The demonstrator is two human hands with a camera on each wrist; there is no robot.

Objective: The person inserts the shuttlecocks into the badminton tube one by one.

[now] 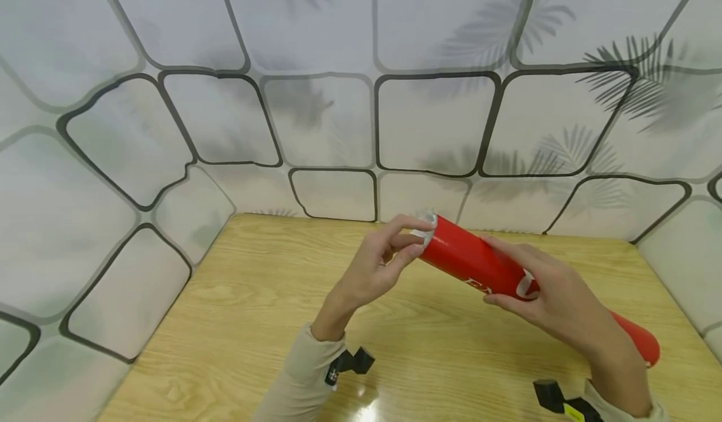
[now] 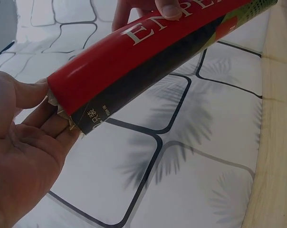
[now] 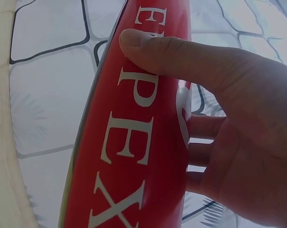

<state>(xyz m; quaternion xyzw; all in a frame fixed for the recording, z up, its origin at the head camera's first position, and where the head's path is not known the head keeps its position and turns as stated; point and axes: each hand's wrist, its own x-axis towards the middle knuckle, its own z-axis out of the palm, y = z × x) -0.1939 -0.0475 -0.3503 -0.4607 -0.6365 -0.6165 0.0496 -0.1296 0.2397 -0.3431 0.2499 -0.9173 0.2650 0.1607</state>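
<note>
A long red shuttlecock tube with white ENPEX lettering is held slantwise above the table, its left end the higher one. My right hand grips it around the middle; in the right wrist view the thumb lies across the letters and the fingers go round behind. My left hand is at the upper end, thumb and fingers bent about the crinkled whitish rim. The left wrist view shows a dark printed strip along the tube's side. What is inside the tube is hidden.
A wood-grain table lies below both hands. Pale cloth with dark outlines and leaf shadows rises at the back and both sides. Black camera mounts sit on both wrists.
</note>
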